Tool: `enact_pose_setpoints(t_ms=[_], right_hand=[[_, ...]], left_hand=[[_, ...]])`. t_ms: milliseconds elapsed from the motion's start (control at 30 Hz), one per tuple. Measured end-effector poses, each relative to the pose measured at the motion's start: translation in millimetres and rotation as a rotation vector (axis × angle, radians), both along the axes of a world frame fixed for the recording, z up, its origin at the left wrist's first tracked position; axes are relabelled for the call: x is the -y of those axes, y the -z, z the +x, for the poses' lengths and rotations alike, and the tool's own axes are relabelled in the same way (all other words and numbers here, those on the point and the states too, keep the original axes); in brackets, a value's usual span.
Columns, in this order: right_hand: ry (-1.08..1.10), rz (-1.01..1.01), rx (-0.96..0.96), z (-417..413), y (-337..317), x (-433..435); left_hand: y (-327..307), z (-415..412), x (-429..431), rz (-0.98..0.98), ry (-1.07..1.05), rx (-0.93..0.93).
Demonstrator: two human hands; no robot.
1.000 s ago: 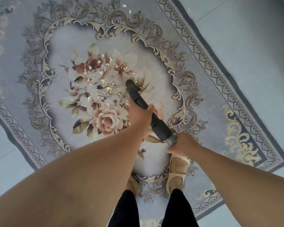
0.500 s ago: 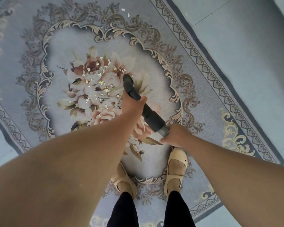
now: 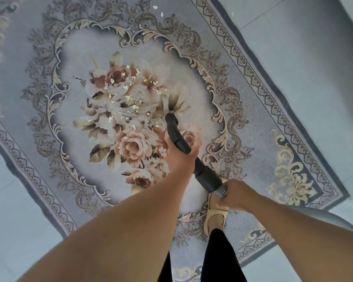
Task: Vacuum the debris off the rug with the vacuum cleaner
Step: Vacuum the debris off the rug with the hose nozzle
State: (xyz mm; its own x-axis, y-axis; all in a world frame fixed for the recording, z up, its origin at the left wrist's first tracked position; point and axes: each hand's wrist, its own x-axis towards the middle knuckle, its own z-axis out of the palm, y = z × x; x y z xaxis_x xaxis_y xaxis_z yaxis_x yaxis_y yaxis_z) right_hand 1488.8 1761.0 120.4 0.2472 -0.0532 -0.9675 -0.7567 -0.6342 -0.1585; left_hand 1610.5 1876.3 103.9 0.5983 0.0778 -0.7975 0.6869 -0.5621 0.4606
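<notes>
**Both hands on the vacuum tube, debris just past its tip**

Head view: the mouth of the black vacuum tube [image 3: 176, 135] faces away from the camera, so it cannot be told whether it touches the rug [image 3: 253, 110]. The left hand [image 3: 178, 159] is seen from the back. Its fingers curl round the tube's bend and are mostly hidden beneath it. The right hand [image 3: 236, 192] is closed round the ribbed hose [image 3: 220, 191] where it joins the tube, with its fingers tucked under. The hose beyond that hand is hidden. A cream sandal [image 3: 216, 217] shows below the right hand. A grey curved shape [image 3: 342, 221] at the right edge is too cut off to name.

The debris [image 3: 128, 96], pale flakes, lies scattered over the printed flowers in the rug's middle, ahead and left of the tube's tip. The nearest flakes lie just beside the tip, and all lie beyond the left hand. Two more flakes lie near the rug's far border. Pale floor [image 3: 293, 47] surrounds the rug.
</notes>
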Motion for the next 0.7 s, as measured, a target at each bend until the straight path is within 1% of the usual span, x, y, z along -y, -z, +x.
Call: enact_pose_setpoints(t_ms=[67, 267, 400, 500, 700], right_hand=[[-0.025, -0.011, 0.004, 8.8, 1.9, -4.3], [0.054, 0.013, 0.129, 68.3, 24.8, -39.2], [0.086, 0.005, 0.183, 96.3, 35.5, -57.7], [0.042, 0.011, 0.147, 82.7, 31.2, -61.5], [-0.055, 0.033, 0.003, 10.6, 7.3, -43.9]], left_hand=[[2.7, 7.1, -5.8, 0.019, -0.012, 0.005], [15.1, 77.1, -34.7, 0.08, 0.048, 0.098], [16.6, 111.4, -46.7, 0.131, 0.078, 0.118], [14.6, 97.0, -51.8, 0.115, 0.072, 0.104], [2.9, 8.0, -47.6, 0.04, -0.019, 0.028]])
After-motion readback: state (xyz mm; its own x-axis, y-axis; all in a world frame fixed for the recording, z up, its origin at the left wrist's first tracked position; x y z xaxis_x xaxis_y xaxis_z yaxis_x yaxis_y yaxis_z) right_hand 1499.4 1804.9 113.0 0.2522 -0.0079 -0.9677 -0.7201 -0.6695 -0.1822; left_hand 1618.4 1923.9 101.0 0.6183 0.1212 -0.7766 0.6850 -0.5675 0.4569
